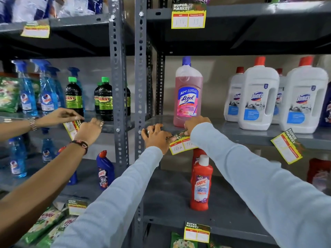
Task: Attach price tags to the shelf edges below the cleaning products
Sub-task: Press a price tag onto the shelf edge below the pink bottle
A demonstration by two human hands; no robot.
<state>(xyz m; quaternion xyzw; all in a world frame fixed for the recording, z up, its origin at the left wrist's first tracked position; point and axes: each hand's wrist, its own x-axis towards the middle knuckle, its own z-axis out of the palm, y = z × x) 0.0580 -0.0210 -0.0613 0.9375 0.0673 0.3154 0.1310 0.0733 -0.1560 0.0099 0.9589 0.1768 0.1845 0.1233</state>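
Both hands are pressing a yellow price tag point(180, 144) against the shelf edge point(250, 136), directly below the pink Lizol bottle point(188, 93). The left hand point(157, 136) is pinching the tag's left top corner; the right hand point(196, 123) is gripping its top edge. Another person's hands point(89, 128) are fixing a second tag point(72, 127) on the adjacent rack, near dark green-capped bottles point(105, 99).

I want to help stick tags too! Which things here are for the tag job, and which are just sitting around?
For the job:
price tag
shelf edge
pink cleaner bottle above it
left hand and right hand, both holding the tag

Just sitting around:
red bathroom cleaner bottle
white bottles
blue spray bottles
green packets
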